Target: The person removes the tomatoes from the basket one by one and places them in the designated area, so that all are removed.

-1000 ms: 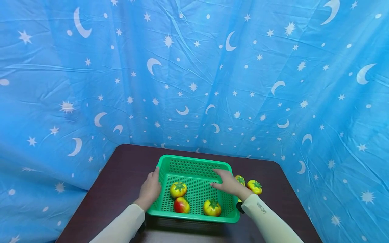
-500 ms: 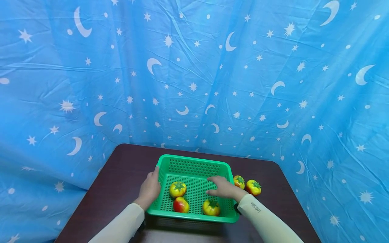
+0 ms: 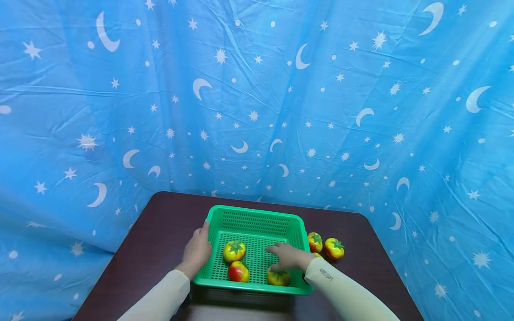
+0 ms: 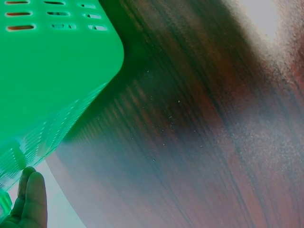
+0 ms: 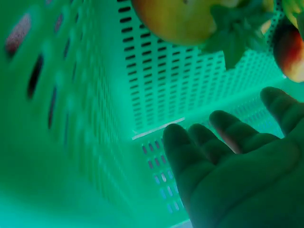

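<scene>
My left hand (image 3: 196,250) rests against the left side of a green plastic basket (image 3: 257,210). In the left wrist view its straight fingers (image 4: 35,197) lie along the basket's outer wall. My right hand (image 3: 288,256) reaches inside the basket's right half, fingers spread and empty. Right under its thumb sits a yellow-red persimmon (image 3: 278,279) with green leaves, partly covered by the hand. The right wrist view shows the open palm and this persimmon (image 5: 185,19) beyond the fingertips. Two others lie left of it in the basket, a yellow persimmon (image 3: 234,252) and a redder persimmon (image 3: 238,272).
Outside the basket's right wall, several more persimmons lie on the dark table, among them a persimmon (image 3: 334,248) and one persimmon (image 3: 315,242) close by the wall. A blue curtain (image 3: 249,111) with moons and stars hangs around the dark brown table (image 3: 172,214).
My right hand has moved down and toward me inside the basket, from near the right rim to over the front right persimmon. The left hand has stayed at the left side.
</scene>
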The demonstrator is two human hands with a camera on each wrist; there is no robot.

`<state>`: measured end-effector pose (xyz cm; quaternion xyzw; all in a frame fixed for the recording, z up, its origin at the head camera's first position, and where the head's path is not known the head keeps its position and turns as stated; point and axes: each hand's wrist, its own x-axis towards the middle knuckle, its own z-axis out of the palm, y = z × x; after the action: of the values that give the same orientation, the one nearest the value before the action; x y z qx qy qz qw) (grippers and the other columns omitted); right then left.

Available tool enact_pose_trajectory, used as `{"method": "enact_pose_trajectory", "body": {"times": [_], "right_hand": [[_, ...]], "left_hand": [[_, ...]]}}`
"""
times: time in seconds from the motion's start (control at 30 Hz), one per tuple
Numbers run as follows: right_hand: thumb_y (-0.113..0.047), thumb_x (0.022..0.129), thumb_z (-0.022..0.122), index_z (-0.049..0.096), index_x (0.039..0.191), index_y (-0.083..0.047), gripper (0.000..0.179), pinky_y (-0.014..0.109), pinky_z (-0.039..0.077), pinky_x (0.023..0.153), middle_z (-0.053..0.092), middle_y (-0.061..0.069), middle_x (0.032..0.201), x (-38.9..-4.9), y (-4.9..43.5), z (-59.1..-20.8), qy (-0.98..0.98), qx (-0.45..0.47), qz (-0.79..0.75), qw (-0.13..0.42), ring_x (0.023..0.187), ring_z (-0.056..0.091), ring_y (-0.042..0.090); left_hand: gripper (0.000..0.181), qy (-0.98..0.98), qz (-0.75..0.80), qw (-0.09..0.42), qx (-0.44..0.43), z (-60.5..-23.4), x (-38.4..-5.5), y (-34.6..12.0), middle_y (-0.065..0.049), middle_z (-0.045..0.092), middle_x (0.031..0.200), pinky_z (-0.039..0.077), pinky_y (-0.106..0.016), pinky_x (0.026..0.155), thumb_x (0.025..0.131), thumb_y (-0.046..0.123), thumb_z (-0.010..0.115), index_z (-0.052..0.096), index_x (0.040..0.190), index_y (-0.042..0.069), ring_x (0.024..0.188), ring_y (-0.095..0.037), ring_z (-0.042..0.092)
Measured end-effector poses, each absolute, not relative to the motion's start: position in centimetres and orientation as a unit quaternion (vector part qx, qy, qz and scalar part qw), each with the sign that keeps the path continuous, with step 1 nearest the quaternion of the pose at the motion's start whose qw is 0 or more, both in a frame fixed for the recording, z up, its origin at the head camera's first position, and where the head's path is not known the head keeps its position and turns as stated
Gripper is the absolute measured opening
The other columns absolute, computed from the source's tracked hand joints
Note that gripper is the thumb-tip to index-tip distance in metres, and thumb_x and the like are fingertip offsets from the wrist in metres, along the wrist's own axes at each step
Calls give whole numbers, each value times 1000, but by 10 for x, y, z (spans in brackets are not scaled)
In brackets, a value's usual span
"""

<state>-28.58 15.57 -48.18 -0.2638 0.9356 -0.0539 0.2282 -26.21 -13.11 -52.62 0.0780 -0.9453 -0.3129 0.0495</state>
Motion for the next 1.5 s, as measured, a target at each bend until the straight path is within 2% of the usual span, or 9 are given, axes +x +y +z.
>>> {"method": "enact_pose_trajectory", "body": {"times": [0.23,0.43,0.63,1.07,1.5], "right_hand": [[-39,86,66,46,139,-24,58,53,42,102,44,8,144,-282,150,-487,934,-254,-39,248,134,39,33],[-38,86,65,52,134,-22,52,43,44,103,52,0,137,-283,147,-489,924,-275,-11,265,129,46,22],[-37,86,66,55,131,-19,50,39,47,99,57,-1,131,-282,147,-491,915,-281,-7,291,121,53,17],[-41,88,62,47,139,-19,57,44,42,105,49,1,141,-290,139,-487,927,-289,-41,233,132,44,25],[-45,88,61,44,141,-18,62,43,40,107,47,-1,144,-298,126,-470,923,-318,-62,208,134,42,24]], "left_hand": [[68,-945,-313,43,82,-527,-262,-130,-21,45,136,49,-52,92,93,9,54,20,151,9,108,-33,58],[68,-947,-308,46,81,-526,-262,-131,-22,45,136,50,-52,90,92,8,54,20,151,8,107,-33,59],[67,-947,-309,47,81,-526,-262,-131,-22,46,135,50,-52,90,92,8,54,21,151,8,108,-32,59],[68,-948,-304,54,73,-526,-262,-132,-23,46,134,50,-52,88,92,7,55,21,150,6,106,-33,59],[68,-948,-307,50,74,-527,-262,-132,-23,45,136,50,-52,89,92,8,55,20,151,7,108,-34,58]]}}
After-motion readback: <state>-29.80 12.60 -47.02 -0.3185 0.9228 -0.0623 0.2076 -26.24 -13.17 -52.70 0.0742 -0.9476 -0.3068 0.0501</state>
